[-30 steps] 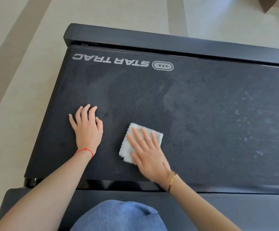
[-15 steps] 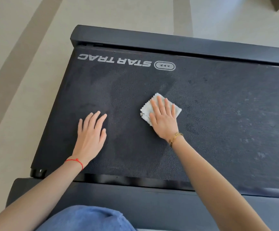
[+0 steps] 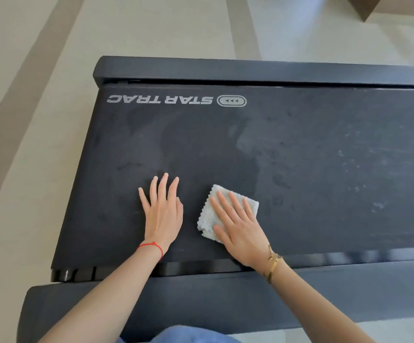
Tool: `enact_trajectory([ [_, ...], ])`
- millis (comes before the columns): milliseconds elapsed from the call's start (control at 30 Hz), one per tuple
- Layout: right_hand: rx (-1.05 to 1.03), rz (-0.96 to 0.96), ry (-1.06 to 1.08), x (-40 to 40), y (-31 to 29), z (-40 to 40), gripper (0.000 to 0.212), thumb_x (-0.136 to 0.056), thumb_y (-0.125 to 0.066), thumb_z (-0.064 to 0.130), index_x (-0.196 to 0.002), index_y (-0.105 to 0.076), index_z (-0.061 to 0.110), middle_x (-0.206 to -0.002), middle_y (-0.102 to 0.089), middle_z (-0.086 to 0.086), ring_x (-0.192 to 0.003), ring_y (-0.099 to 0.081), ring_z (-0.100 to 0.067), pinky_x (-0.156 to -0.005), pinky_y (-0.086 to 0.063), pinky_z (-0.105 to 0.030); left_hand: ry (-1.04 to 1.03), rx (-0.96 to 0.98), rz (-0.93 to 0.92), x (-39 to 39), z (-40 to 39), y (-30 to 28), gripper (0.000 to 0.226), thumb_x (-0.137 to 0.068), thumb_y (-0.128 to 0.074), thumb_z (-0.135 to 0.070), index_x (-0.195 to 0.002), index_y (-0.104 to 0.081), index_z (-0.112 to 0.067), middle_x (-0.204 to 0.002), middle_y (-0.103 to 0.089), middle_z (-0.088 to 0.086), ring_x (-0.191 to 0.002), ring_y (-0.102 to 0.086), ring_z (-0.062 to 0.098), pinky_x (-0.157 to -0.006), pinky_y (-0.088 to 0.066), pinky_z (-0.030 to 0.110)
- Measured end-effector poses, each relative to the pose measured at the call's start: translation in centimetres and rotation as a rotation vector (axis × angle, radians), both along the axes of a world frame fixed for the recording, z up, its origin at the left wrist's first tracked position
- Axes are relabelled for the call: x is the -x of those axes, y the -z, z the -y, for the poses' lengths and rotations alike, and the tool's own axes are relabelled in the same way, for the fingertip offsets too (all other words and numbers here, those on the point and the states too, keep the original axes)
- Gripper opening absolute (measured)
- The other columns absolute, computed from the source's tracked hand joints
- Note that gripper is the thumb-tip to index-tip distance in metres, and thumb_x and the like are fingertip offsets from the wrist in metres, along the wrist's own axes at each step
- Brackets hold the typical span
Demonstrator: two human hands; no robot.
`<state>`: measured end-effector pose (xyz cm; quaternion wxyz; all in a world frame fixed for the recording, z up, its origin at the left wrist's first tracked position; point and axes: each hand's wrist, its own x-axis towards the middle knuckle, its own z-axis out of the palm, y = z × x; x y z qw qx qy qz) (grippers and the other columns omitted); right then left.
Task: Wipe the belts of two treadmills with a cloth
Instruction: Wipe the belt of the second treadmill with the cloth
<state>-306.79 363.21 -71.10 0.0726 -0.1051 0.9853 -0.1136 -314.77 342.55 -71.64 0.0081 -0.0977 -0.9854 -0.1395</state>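
Note:
A black treadmill belt [image 3: 287, 157] with a STAR TRAC logo [image 3: 161, 100] fills the view. My right hand [image 3: 238, 226] lies flat with straight fingers on a folded white cloth [image 3: 207, 219], pressing it against the belt near the close edge. Just left of the cloth, my left hand [image 3: 162, 211] rests flat on the belt, fingers straight and together. Pale dusty specks show on the belt's right part, and a lighter smear sits above the cloth.
The treadmill's dark side rails run along the far edge [image 3: 250, 70] and the near edge [image 3: 201, 298]. Beige floor [image 3: 27, 120] with darker stripes lies left and beyond. A brown object's corner [image 3: 364, 6] shows top right. Blue fabric [image 3: 176, 336] is at the bottom.
My right hand has pulled the cloth back from the belt's middle toward the near edge. My left hand stays flat on the belt beside it.

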Motion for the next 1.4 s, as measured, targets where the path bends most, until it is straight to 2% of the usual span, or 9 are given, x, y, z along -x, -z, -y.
enact_trajectory([
  [167, 0.001, 0.056, 0.399, 3.3, -0.3, -4.1, 0.059, -0.105, -0.020, 0.043, -0.158, 0.002, 0.027, -0.165, 0.009, 0.008, -0.152, 0.011, -0.021, -0.123, 0.005, -0.043, -0.034, -0.010, 0.009, 0.0, -0.4, 0.1, 0.048, -0.099, -0.046, -0.018, -0.148, -0.044, -0.018, -0.158, -0.036, 0.009, -0.149, -0.028, 0.034, -0.118, -0.017, 0.067],
  [267, -0.022, 0.056, 0.445, 4.2, -0.3, -3.5, 0.060, -0.106, -0.022, 0.038, -0.158, 0.003, 0.023, -0.165, 0.011, 0.005, -0.152, 0.013, -0.023, -0.122, 0.009, -0.045, -0.045, -0.024, -0.006, 0.0, -0.5, 0.3, 0.048, -0.098, -0.046, -0.018, -0.146, -0.046, -0.018, -0.157, -0.038, 0.010, -0.148, -0.030, 0.035, -0.118, -0.017, 0.068],
  [467, -0.036, 0.038, 0.171, 0.8, -0.1, -1.5, 0.061, -0.105, -0.017, 0.043, -0.158, 0.007, 0.024, -0.165, 0.012, 0.010, -0.151, 0.017, -0.020, -0.122, 0.010, -0.044, -0.062, -0.035, -0.024, 0.0, -0.6, 0.4, 0.047, -0.097, -0.048, -0.016, -0.144, -0.049, -0.016, -0.155, -0.041, 0.010, -0.147, -0.031, 0.034, -0.119, -0.016, 0.066],
  [600, -0.010, 0.029, -0.052, 1.8, -0.5, -4.5, 0.060, -0.106, -0.019, 0.047, -0.158, 0.003, 0.028, -0.165, 0.008, 0.014, -0.151, 0.016, -0.014, -0.122, 0.012, -0.037, -0.167, -0.071, -0.027, 0.8, -2.8, -0.2, 0.043, -0.093, -0.052, -0.015, -0.136, -0.053, -0.011, -0.145, -0.048, 0.012, -0.144, -0.034, 0.035, -0.117, -0.017, 0.068],
  [733, 0.003, 0.039, 0.107, 8.7, -0.4, -9.0, 0.059, -0.106, -0.022, 0.043, -0.158, 0.000, 0.027, -0.165, 0.004, 0.011, -0.152, 0.009, -0.018, -0.123, 0.002, -0.046, -0.142, -0.063, -0.031, 2.5, -6.2, -0.2, 0.049, -0.096, -0.049, -0.017, -0.144, -0.047, -0.013, -0.150, -0.044, 0.009, -0.147, -0.030, 0.033, -0.119, -0.016, 0.066],
  [867, 0.019, 0.074, 0.256, 17.6, -0.4, -11.7, 0.060, -0.106, -0.021, 0.042, -0.159, 0.001, 0.023, -0.166, 0.006, 0.004, -0.152, 0.011, -0.024, -0.121, 0.011, -0.044, -0.171, -0.043, -0.044, 4.3, -8.7, 0.3, 0.049, -0.098, -0.047, -0.018, -0.147, -0.045, -0.015, -0.157, -0.038, 0.008, -0.148, -0.028, 0.034, -0.119, -0.015, 0.066],
  [1100, 0.006, 0.050, 0.196, 24.5, -0.4, -11.9, 0.060, -0.106, -0.019, 0.041, -0.158, 0.001, 0.019, -0.166, 0.007, 0.001, -0.152, 0.012, -0.026, -0.121, 0.012, -0.047, -0.228, 0.015, -0.097, 5.7, -10.3, 1.7, 0.050, -0.096, -0.046, -0.022, -0.146, -0.045, -0.019, -0.155, -0.040, 0.005, -0.146, -0.032, 0.031, -0.118, -0.017, 0.066],
  [1267, -0.022, -0.035, -0.103, 20.2, 0.1, -12.0, 0.060, -0.106, -0.022, 0.042, -0.159, -0.003, 0.021, -0.166, 0.000, 0.005, -0.153, 0.006, -0.024, -0.123, 0.003, -0.049, -0.249, 0.039, -0.089, 5.9, -10.5, 1.6, 0.049, -0.096, -0.039, -0.024, -0.145, -0.044, -0.020, -0.154, -0.040, 0.003, -0.146, -0.031, 0.030, -0.119, -0.017, 0.064],
  [1400, -0.018, 0.002, -0.371, 19.1, 0.2, -14.1, 0.061, -0.105, -0.020, 0.048, -0.158, -0.001, 0.027, -0.166, 0.000, 0.008, -0.153, 0.008, -0.018, -0.123, 0.009, -0.040, -0.252, 0.033, -0.073, 5.8, -10.6, 1.3, 0.052, -0.095, -0.035, -0.028, -0.145, -0.045, -0.019, -0.154, -0.039, 0.003, -0.146, -0.031, 0.029, -0.120, -0.015, 0.063],
])
